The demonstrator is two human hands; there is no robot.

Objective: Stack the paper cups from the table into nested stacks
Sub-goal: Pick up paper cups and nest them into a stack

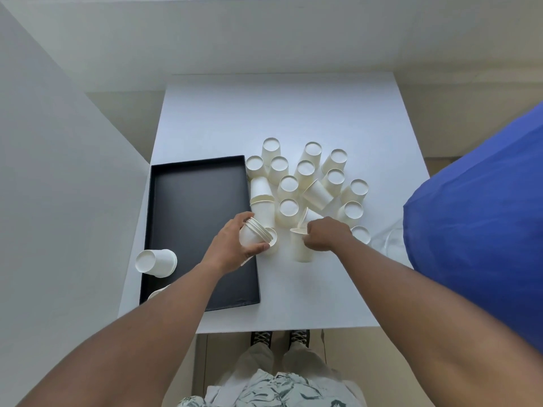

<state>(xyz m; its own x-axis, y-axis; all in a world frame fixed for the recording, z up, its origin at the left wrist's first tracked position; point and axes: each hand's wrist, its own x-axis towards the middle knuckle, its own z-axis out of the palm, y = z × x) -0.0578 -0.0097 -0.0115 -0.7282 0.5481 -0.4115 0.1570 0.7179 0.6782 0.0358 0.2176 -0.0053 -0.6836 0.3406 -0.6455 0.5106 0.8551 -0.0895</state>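
A nested stack of paper cups (255, 234) lies on its side in the left hand (235, 245), rims pointing right, the grip wrapped around it with the thumb below and the fingers over the top, just above the right edge of the black tray (194, 207). Beside it, the right hand (326, 234) grasps a single upright cup (301, 245) at its rim, the fingers curled over the lip; the cup's base seems to touch the bench (323, 289). Behind both hands, a cluster of upside-down cups (305, 177) crowds the middle of the white bench, mostly standing on their rims with a few tipped or leaning against neighbours. A short stack (262, 201) stands just right of the tray's edge. At the tray's near left corner, another cup stack (157, 262) lies on its side, overhanging the rim, and a further cup edge (157, 292) peeks out below it. A large blue object (482, 224) fills the right side, with clear plastic (388, 239) at its foot. Below the bench edge, dark laced shoes (279, 337) show on the floor.
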